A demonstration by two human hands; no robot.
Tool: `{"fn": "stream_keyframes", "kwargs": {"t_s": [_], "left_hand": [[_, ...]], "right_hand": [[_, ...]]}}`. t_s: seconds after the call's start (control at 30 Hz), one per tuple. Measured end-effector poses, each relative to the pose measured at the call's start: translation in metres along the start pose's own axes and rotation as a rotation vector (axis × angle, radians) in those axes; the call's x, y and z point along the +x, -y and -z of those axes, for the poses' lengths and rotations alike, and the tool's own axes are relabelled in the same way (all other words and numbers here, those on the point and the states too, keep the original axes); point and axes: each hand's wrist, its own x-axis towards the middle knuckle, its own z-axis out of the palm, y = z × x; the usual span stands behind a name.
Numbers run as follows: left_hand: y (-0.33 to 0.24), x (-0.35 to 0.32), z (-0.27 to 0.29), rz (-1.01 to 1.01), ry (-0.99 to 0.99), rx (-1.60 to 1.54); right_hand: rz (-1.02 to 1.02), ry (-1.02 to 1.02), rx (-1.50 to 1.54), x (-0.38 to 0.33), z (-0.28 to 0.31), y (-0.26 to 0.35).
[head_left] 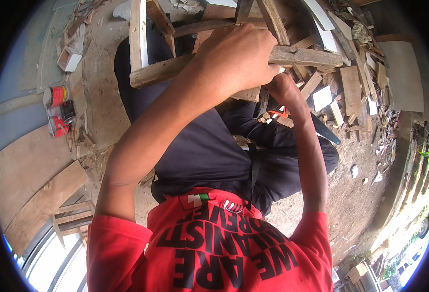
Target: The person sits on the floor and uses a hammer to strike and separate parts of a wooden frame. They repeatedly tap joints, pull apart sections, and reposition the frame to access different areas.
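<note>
A rough wooden frame (pixel 307 57) of nailed-together bars lies across my raised thigh at the top of the head view. My left hand (pixel 243 53) is closed over its near crossbar, back of the hand up. Just below that bar, to the right, my right hand (pixel 283 88) is curled close to the left one. What its fingers hold is hidden behind the bar and my left hand. A short wood block (pixel 248 94) shows under the crossbar, beside my right hand. Beneath my right forearm lies a handsaw (pixel 326 130) with an orange handle.
Wood offcuts (pixel 351 90) are heaped on the ground at the right. Red cans (pixel 56 97) and a dark container (pixel 68 112) stand at the left. Plywood sheets (pixel 29 151) lie beyond them, near a small slatted wooden piece (pixel 73 217).
</note>
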Motion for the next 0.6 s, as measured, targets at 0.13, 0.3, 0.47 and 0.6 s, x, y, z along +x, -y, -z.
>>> {"fn": "stream_keyframes", "kwargs": {"t_s": [0.13, 0.3, 0.47, 0.6], "left_hand": [[-0.003, 0.001, 0.001, -0.012, -0.005, 0.005], [-0.003, 0.000, 0.000, -0.041, -0.018, 0.044], [-0.001, 0.000, -0.003, -0.030, 0.005, 0.045], [-0.004, 0.000, 0.000, -0.010, 0.032, 0.047]], "right_hand": [[0.011, -0.008, -0.035, -0.001, -0.003, -0.011], [0.010, 0.023, -0.033, -0.001, -0.002, -0.010], [0.032, -0.001, -0.005, 0.001, -0.005, -0.013], [-0.097, 0.071, 0.202, 0.001, 0.000, -0.005]]}}
